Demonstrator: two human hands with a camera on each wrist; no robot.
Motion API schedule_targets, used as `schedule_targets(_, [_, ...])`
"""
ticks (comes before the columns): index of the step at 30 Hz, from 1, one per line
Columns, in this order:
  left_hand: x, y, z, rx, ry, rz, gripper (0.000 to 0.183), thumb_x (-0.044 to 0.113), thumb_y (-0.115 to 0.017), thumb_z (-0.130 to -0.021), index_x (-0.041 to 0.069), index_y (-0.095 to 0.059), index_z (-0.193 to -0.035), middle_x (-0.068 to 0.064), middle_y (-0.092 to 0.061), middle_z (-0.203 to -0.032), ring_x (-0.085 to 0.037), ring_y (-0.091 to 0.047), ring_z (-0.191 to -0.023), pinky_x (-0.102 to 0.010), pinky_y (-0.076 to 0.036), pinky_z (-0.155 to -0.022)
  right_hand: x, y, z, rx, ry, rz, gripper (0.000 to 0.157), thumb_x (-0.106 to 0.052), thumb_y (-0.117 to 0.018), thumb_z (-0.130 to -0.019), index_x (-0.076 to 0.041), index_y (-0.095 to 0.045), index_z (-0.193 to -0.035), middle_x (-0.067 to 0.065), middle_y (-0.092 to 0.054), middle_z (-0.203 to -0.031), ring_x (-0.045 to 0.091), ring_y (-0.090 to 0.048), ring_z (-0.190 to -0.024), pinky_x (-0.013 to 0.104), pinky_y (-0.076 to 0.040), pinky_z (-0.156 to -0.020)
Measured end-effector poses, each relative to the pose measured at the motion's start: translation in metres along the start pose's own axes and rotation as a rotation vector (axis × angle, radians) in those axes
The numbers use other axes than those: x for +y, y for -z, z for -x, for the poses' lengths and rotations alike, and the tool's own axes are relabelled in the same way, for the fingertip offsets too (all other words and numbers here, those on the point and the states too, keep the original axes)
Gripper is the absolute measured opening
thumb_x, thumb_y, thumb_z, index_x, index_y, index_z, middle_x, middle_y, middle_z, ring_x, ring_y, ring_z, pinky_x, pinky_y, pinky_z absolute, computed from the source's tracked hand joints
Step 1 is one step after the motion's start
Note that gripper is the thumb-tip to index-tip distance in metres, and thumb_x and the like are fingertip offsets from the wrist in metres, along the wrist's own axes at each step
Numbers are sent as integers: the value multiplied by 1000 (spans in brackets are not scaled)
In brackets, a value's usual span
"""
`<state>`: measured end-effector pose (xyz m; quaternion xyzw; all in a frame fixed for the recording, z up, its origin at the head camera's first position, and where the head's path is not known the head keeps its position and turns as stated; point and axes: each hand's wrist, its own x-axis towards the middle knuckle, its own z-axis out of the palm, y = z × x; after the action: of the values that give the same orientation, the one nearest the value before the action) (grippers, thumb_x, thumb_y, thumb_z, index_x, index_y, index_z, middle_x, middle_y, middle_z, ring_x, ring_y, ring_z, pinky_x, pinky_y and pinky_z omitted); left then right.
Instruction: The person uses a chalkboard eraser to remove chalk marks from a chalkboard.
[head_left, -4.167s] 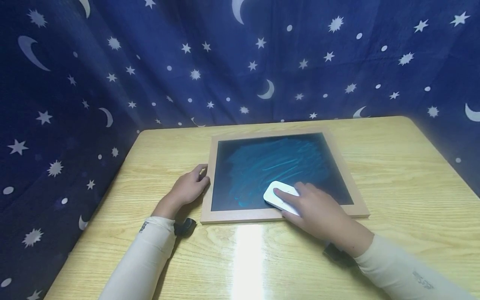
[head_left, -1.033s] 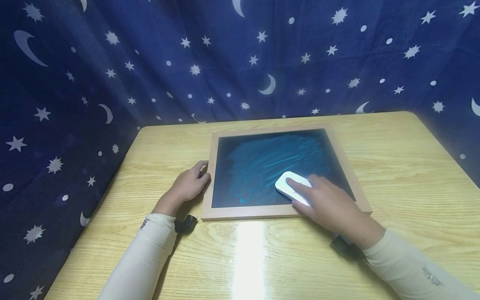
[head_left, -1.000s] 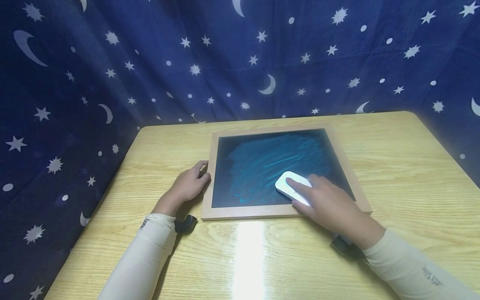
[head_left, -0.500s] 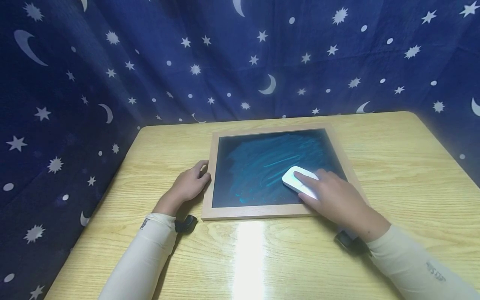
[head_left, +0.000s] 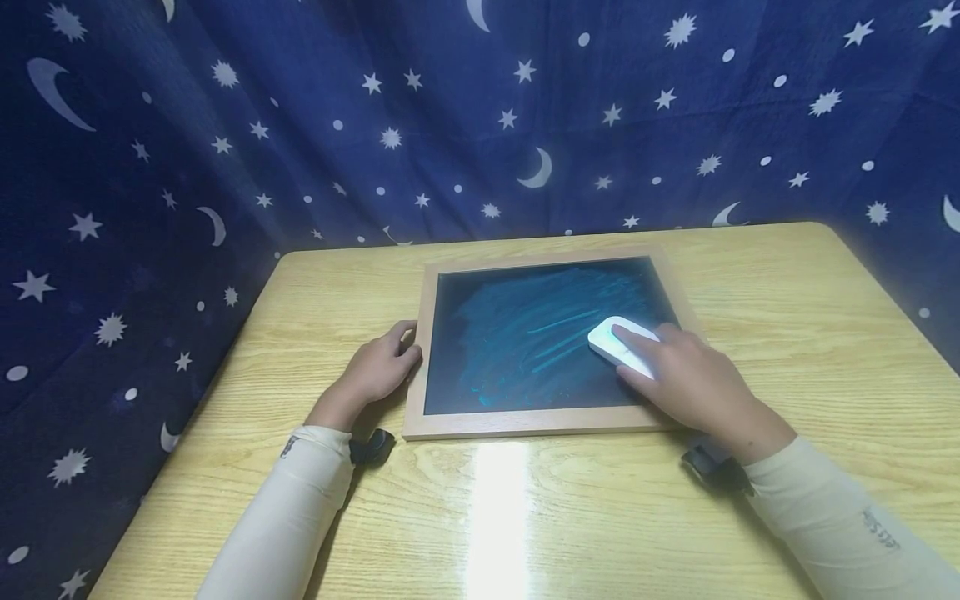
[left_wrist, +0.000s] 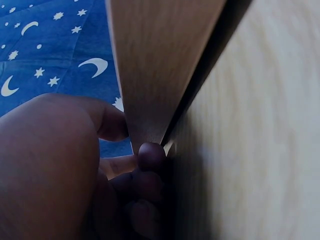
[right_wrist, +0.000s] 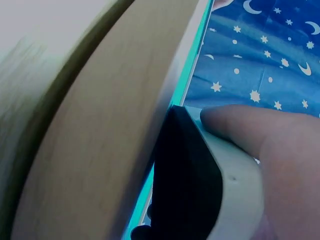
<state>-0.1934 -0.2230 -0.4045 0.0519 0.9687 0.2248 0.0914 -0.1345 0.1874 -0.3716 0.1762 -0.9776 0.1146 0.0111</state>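
Note:
A small chalkboard [head_left: 495, 350] in a wooden frame lies flat on the table, its dark surface smeared with blue-green chalk. My right hand [head_left: 690, 379] grips a white chalkboard eraser [head_left: 618, 346] over the right part of the board, index finger along its top. In the right wrist view, the black pad [right_wrist: 187, 175] of the eraser faces the board, close to the frame [right_wrist: 105, 115]. At the board's left edge my left hand [head_left: 378, 367] holds the frame, thumb and curled fingertips against its side. Some left fingers are dark in the left wrist view.
The light wood-grain table [head_left: 360, 525] extends around the board, with a bright reflection in front. A dark blue curtain [head_left: 337, 108] with moons and stars hangs behind and to the left. A black wrist camera [head_left: 372, 448] sits beside the left wrist.
My right hand has moved the eraser to the right and away from me across the board, uncovering more chalk streaks. The left hand and the board stay put over the last second.

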Motion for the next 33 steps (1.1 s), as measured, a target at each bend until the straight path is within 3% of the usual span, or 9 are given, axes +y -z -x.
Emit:
schedule_targets(16, [2,1,1,-1,2,-3,58,40,-36,-101,16,-36,-154,-19,-55,-145,-42,-54,-132,-56,-42,-107,-2,-2,1,50,50,2,62,-34,-66,-94,-17,-47,-150,25,-64,-106,35,-62,-91,57,-52,-76])
schedule_targets(33, [3,2,2,-2,5,-3,59,40,-36,-102,16,-36,-155,-20,-55,-144,-42,-54,-131,-56,-42,-106,-22,-7,7,63,125,-9,61,-31,-68,-93,-18,-49,-149,24,-65,-106,34,-63,-93,54,-52,-82])
